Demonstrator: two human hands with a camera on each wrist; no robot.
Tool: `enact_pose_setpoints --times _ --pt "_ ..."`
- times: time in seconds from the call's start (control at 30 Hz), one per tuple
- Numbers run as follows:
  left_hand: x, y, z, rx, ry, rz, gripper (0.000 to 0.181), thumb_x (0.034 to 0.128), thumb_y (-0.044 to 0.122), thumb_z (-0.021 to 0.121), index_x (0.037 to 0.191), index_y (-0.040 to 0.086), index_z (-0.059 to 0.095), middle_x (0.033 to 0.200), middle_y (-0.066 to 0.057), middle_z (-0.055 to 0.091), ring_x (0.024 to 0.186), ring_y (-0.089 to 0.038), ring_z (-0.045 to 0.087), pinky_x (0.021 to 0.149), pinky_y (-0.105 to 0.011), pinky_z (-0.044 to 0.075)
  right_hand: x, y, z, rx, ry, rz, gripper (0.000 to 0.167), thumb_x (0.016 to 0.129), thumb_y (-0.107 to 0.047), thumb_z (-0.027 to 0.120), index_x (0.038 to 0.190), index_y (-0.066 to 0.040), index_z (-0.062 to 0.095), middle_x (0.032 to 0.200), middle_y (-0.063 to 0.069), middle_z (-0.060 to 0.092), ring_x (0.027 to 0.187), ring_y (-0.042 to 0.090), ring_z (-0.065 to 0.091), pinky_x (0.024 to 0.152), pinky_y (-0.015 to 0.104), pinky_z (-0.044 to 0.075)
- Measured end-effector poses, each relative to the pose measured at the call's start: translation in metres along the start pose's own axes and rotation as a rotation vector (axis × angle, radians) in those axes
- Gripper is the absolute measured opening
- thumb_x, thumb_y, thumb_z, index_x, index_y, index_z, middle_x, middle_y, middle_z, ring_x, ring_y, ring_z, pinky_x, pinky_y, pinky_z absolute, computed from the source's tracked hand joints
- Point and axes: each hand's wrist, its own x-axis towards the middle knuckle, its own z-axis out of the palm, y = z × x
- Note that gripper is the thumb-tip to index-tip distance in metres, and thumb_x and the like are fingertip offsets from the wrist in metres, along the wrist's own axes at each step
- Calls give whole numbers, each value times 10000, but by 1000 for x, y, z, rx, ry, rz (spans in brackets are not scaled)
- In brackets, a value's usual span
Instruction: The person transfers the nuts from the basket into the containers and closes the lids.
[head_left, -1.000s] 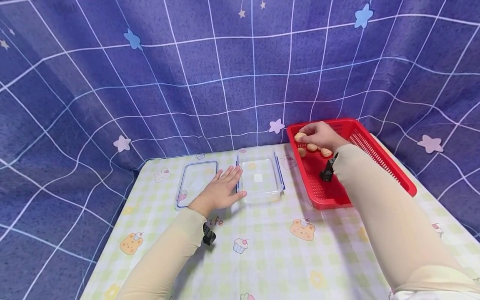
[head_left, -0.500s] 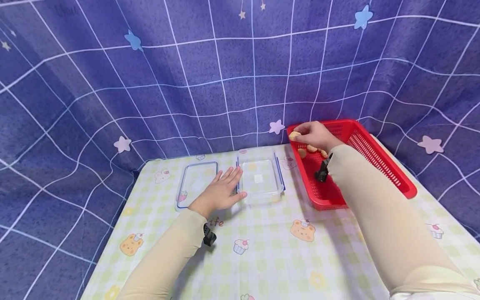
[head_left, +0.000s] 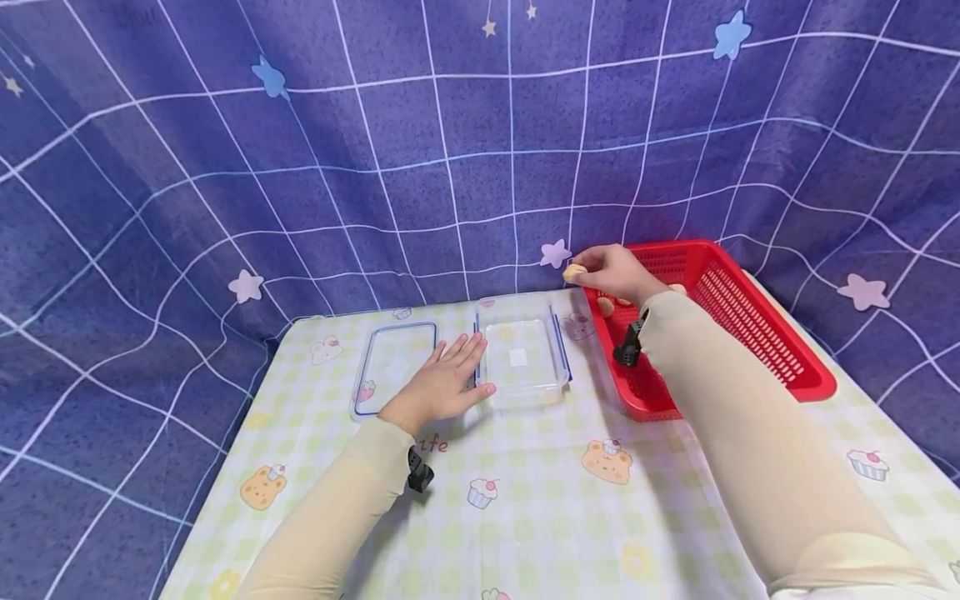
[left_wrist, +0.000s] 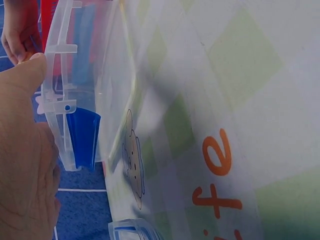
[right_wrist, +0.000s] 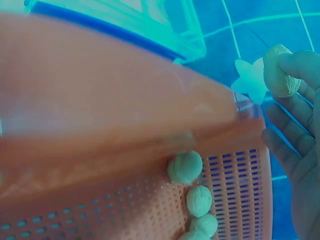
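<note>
My right hand (head_left: 613,271) pinches a walnut (head_left: 573,272) between thumb and fingers, just above the far left corner of the red basket (head_left: 637,408). In the right wrist view the held walnut (right_wrist: 279,70) is whole and wrinkled. Several other walnuts (right_wrist: 185,167) lie on the basket's floor, partly hidden by my hand and arm in the head view. With fingers straight, my left hand (head_left: 446,379) rests at the left rim of a clear lidless container (head_left: 525,392). In the left wrist view its thumb lies at the rim of that container (left_wrist: 102,95).
A clear lid with a blue seal (head_left: 362,367) lies flat left of the container, partly behind my left hand. Blue curtain (head_left: 510,192) hangs along the table's far edge. A checked cloth (head_left: 540,517) covers the table.
My right hand has moved left with the walnut, from inside the basket to over its far left rim. The left hand and the container stay in place.
</note>
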Motion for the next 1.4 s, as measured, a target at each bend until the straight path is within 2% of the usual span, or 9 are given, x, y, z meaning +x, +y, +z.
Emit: enact_pose_setpoints --times 0.13,0.33,0.6,0.77,0.87,1.13,1.4 --pt "1 -1 0 1 -2 -1 823 1037 620 329 1630 93 108 1700 -62 80 1559 -256 53 1250 -510 31 3 -3 6 2 -1 -20 383 909 -196 741 1211 35 696 1091 187 734 965 253 655 879 313 518" --pt "-1 0 -2 12 1 9 826 1036 629 311 1626 85 117 1696 -75 100 1557 -281 86 1248 -534 77 5 -10 13 19 -16 -2 356 915 -171 735 1192 48 692 1098 200 718 989 285 641 905 393 526" --pt "-1 1 -1 10 -20 -1 834 1031 645 287 1630 98 92 1698 -55 58 1554 -238 27 1250 -517 39 10 -13 22 28 -31 -6 374 912 -202 751 1198 33 693 1109 189 712 999 277 646 922 402 535" --pt "-2 2 -3 3 -11 5 830 1035 638 298 1629 86 123 1695 -56 68 1555 -252 53 1249 -527 59 11 -16 27 61 -52 10 350 918 -173 742 1196 32 688 1117 190 711 1004 275 639 930 407 533" --pt "-2 1 -3 10 -6 11 832 1035 637 298 1627 78 128 1694 -60 68 1556 -272 76 1248 -532 65 12 -20 29 72 -57 17 335 922 -142 731 1206 29 685 1125 187 711 1003 268 638 923 395 537" --pt "-1 1 -3 15 -8 9 836 1034 641 296 1627 81 113 1695 -65 68 1556 -273 72 1247 -534 70 14 -26 40 86 -49 -55 361 910 -63 720 1236 78 656 1157 236 699 1041 281 662 949 371 534" --pt "0 1 -2 26 -28 -2 849 1024 671 253 1629 102 78 1692 -38 26 1560 -282 85 1249 -513 44 15 -29 49 90 -47 -63 303 904 -63 728 1178 57 677 1084 200 724 953 232 662 836 277 542"
